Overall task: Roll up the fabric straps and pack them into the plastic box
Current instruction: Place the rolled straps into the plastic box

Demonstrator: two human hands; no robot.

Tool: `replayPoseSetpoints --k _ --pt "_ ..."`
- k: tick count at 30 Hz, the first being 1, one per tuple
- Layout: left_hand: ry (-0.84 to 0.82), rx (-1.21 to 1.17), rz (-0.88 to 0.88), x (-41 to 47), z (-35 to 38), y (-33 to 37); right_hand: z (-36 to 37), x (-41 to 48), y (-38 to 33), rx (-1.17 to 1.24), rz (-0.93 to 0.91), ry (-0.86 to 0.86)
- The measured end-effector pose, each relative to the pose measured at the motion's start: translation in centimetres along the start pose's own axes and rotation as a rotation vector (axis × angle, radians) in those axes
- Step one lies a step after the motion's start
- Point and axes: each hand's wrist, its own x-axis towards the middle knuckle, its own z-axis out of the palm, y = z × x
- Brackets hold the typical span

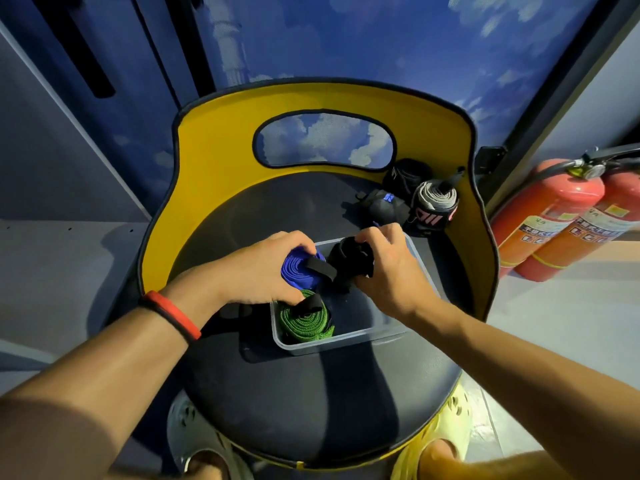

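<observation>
A clear plastic box (346, 337) sits on the dark round seat of a yellow-backed chair (214, 161). A rolled green strap (304, 323) lies in the box's near left corner. My left hand (263, 271) grips a rolled blue strap (299, 271) with a black tab at the box's left side. Beside it, my right hand (388, 268) holds a rolled black strap (349, 263) over the box's far part. Behind the box, at the seat's far right, lie a grey-and-black rolled strap (434, 202), a black one with a blue label (382, 206) and another black roll (410, 173).
Two red fire extinguishers (561, 216) lean against the wall to the right of the chair. A blue cloud-patterned wall stands behind the chair. My feet in foam clogs (194, 441) show under the seat's front edge. A red-and-black band circles my left wrist.
</observation>
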Motion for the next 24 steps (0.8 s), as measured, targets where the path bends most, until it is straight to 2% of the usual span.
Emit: replayPoseSetpoints --k 4,10,15,21,24 --pt "-0.005 0.09 -0.013 0.0 0.0 0.4 0.8 -0.2 0.5 0.052 -0.103 0.041" --pt "-0.06 0.253 -0.046 0.3 1.4 0.9 1.7 0.3 -0.2 -0.135 -0.183 -0.005" --pt "-0.056 0.312 -0.082 0.7 1.4 0.7 1.4 0.2 0.3 -0.052 -0.218 -0.009" --pt "-0.069 0.34 -0.112 1.1 1.2 1.3 -0.8 0.9 0.5 0.042 -0.168 -0.108" --pt "-0.076 0.316 -0.114 1.1 1.0 1.2 -2.3 1.8 0.7 0.063 -0.046 0.014"
